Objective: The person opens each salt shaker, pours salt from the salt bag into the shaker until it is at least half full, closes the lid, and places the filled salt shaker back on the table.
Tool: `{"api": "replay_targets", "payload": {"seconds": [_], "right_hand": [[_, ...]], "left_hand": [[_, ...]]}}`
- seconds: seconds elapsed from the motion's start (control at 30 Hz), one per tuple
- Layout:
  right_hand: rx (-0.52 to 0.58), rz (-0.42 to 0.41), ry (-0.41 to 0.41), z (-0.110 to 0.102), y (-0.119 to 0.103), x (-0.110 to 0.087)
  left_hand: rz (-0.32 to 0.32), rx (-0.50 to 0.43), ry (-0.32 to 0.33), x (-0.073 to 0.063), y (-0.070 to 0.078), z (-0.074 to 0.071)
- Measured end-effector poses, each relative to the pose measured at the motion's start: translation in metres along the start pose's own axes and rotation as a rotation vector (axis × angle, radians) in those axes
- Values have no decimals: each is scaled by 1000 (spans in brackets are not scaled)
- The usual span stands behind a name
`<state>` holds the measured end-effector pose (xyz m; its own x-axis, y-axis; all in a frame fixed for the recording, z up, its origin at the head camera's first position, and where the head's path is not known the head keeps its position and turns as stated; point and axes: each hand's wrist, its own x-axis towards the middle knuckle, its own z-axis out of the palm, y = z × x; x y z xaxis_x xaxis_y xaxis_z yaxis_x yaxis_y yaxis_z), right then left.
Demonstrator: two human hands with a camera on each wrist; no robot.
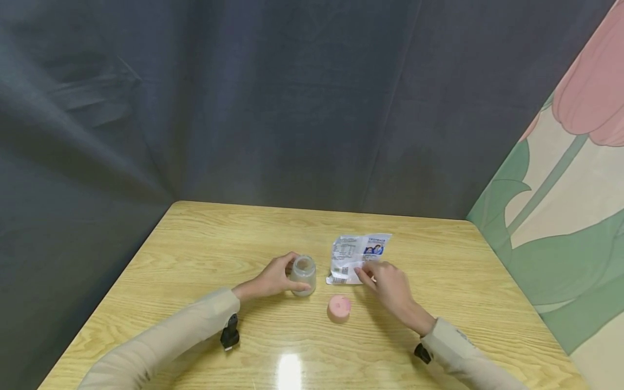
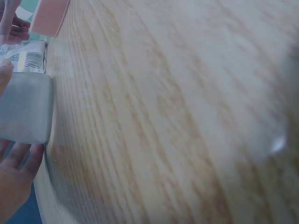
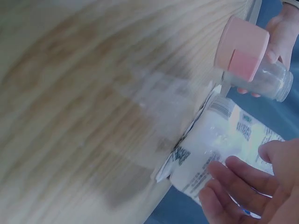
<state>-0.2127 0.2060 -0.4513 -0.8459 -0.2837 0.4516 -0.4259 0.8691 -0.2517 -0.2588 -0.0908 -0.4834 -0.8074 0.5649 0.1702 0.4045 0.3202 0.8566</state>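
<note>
My left hand (image 1: 274, 278) grips a small glass jar (image 1: 303, 275) from its left side, thumb at the front and fingers behind. The jar stands upright and uncovered on the table, with a threaded mouth; what is inside cannot be made out. A round pink lid (image 1: 339, 307) sits on the table between the hands. My right hand (image 1: 391, 288) is at the lower right of a white printed packet (image 1: 347, 254), which stands on the table. In the right wrist view its loosely bent fingers (image 3: 243, 184) are in front of the packet, pinching nothing.
All of this is on a wood-grain table (image 1: 205, 238). Behind it and to the left hangs a dark curtain (image 1: 292, 108). A wall painted with flowers (image 1: 560, 216) runs along the right. A black strap device (image 1: 229, 332) is on the left wrist.
</note>
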Motion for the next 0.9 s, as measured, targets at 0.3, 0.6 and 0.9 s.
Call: {"api": "replay_targets", "payload": {"seconds": [0.3, 0.6, 0.9], "right_hand": [[-30, 26, -63, -3, 6, 2], [-74, 116, -177, -7, 13, 0], [-84, 127, -180, -8, 25, 0]], "left_hand": [[8, 2, 1, 0, -1, 0], [11, 7, -11, 0, -2, 0], [19, 7, -10, 1, -3, 0]]}}
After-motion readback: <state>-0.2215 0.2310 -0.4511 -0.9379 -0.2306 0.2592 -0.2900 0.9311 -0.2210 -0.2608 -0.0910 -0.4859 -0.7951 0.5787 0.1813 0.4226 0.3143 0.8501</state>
